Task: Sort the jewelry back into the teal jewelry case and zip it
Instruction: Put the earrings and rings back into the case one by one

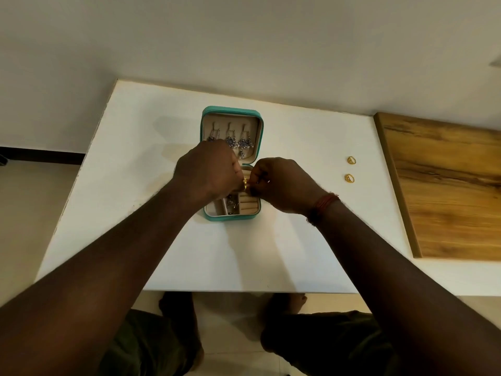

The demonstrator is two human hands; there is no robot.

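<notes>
Left hand [208, 169], right hand [282, 183] (curled) on gold trinket [245, 183]

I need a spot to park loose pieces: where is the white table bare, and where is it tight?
Bare: white table left of the open teal jewelry case; also between case and two gold rings. Tight: over the case's tray, where left hand and right hand pinch a small gold piece.
</notes>
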